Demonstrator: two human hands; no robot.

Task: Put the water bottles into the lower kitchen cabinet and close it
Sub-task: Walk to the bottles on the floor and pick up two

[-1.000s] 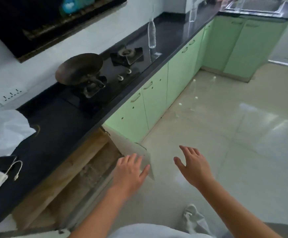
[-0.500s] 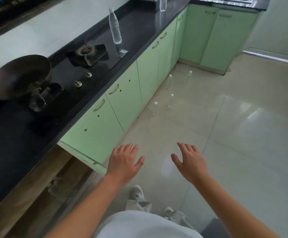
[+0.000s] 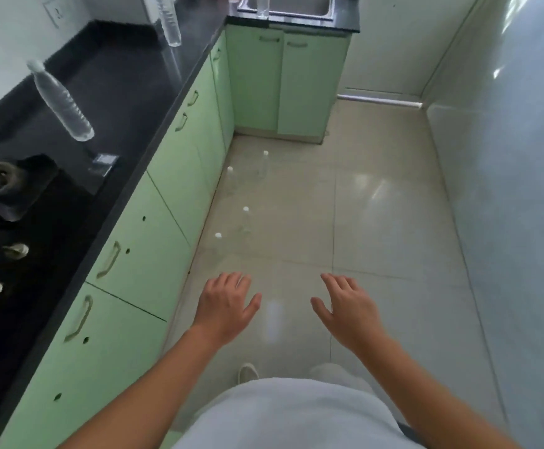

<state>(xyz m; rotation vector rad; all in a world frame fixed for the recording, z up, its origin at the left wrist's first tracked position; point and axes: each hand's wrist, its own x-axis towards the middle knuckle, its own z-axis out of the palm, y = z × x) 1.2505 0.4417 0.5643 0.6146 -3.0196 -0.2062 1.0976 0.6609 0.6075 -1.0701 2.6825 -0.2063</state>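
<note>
Several clear water bottles with white caps stand on the beige floor ahead; the nearest bottle [image 3: 219,246] is close to the green lower cabinets [image 3: 154,254], another bottle [image 3: 246,219] stands just beyond it, and two more sit farther off. On the black countertop [image 3: 128,79] stands one bottle [image 3: 61,102], with a second bottle [image 3: 170,24] farther back. My left hand [image 3: 226,306] and my right hand [image 3: 346,307] hover over the floor, both empty with fingers spread, well short of the nearest floor bottle. The cabinet doors in view are shut.
A gas hob [image 3: 1,189] with knobs sits on the left counter. A steel sink [image 3: 290,6] is at the far end, with a bottle at its rim. A tiled wall [image 3: 507,189] bounds the right side. My shoes show at the bottom.
The view has swung away from the open cabinet at the left toward the aisle and the floor bottles. My left hand has left the cabinet door; both hands stay empty.
</note>
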